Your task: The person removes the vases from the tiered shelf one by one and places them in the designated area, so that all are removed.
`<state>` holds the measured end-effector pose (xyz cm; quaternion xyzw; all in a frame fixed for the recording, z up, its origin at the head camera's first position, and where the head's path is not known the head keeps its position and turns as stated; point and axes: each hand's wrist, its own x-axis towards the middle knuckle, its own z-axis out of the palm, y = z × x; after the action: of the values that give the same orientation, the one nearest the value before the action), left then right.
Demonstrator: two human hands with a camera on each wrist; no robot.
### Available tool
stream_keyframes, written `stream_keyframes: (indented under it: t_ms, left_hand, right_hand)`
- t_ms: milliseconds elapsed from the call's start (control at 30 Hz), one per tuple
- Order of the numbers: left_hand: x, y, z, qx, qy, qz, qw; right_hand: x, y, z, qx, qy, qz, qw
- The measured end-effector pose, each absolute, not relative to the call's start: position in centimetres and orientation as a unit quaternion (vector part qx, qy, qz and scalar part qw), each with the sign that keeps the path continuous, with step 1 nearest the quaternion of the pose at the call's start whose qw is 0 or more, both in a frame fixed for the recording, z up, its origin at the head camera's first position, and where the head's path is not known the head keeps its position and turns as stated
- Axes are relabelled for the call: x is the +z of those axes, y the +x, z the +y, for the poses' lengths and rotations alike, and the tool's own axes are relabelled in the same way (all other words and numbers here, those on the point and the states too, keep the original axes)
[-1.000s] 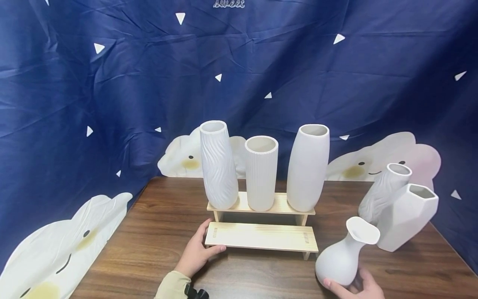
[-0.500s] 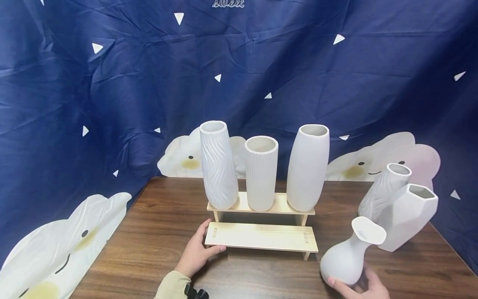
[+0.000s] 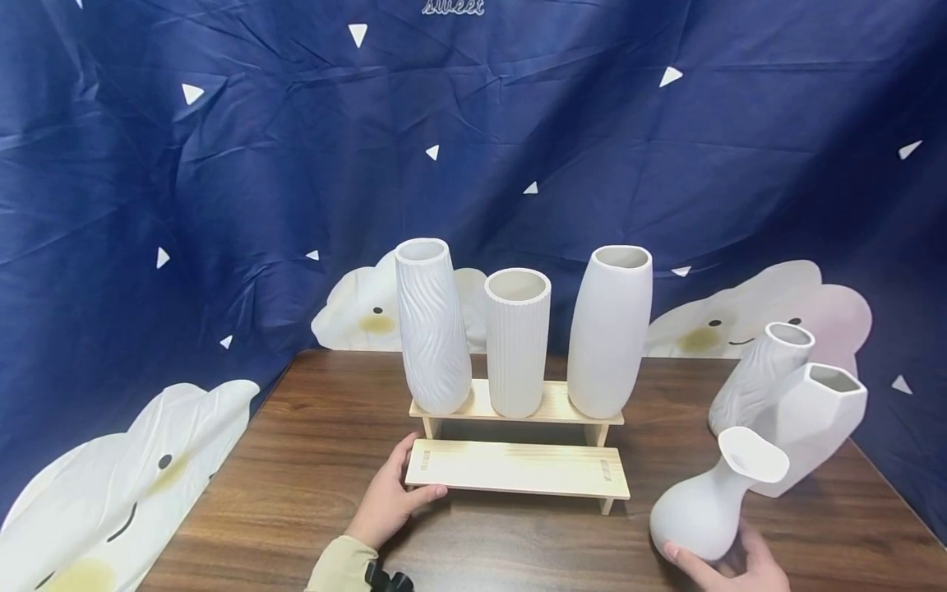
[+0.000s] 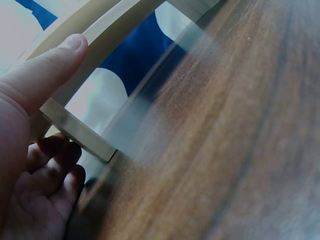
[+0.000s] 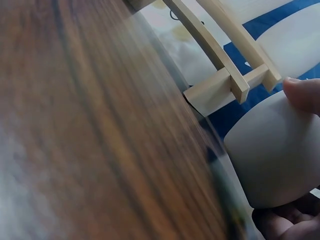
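a white round-bellied vase (image 3: 699, 514) is held to the right of the wooden stand (image 3: 516, 469), near its lower shelf; whether the vase is tilted, or its base lifted from the table (image 3: 296, 460), cannot be told. its belly is grasped low by the right hand (image 3: 737, 575), with the thumb set on the side nearer the stand and the fingers on the other. the left end of the stand's lower shelf is gripped by the left hand (image 3: 388, 501), thumb at the front edge. three tall vases (image 3: 517, 353) are carried on the stand's upper shelf; a faceted vase (image 3: 806, 427) and a ridged vase (image 3: 750, 386) are placed right of the stand.

the held vase is judged to be ceramic: stiff, fragile, fairly weighty, perhaps slippery. it is best held round the belly, not by the thin flared rim.

"sweet" can be read on the blue cloth (image 3: 473, 99) behind the stand; no brand can be made out.
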<state>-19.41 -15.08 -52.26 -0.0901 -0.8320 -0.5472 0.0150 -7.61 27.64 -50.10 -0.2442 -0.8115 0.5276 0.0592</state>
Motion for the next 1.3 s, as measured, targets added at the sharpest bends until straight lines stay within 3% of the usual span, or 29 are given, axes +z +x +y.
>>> stream_keyframes:
  t_ms: [533,867,1200,1300]
  left_hand:
    - [-52.4,-19.4,-15.2,-0.541,-0.104,-0.834,0.012]
    - [-52.3,-19.4,-15.2,-0.536,-0.098,-0.839,0.013]
    - [-52.3,-19.3,-15.2,-0.538,-0.095,-0.838,0.010]
    - [-52.2,-19.3,-15.1,-0.539,-0.095,-0.837,0.010]
  right_hand:
    - [-50.5,-7.9,29.2,0.551,-0.249,-0.793,0.077]
    - [-51.1,-7.7,30.4,0.557,-0.269,-0.771,0.153]
    - [-51.7,-7.4,31.9,0.613,-0.223,-0.737,0.177]
    - [-51.6,-7.4,32.0,0.598,-0.246,-0.742,0.178]
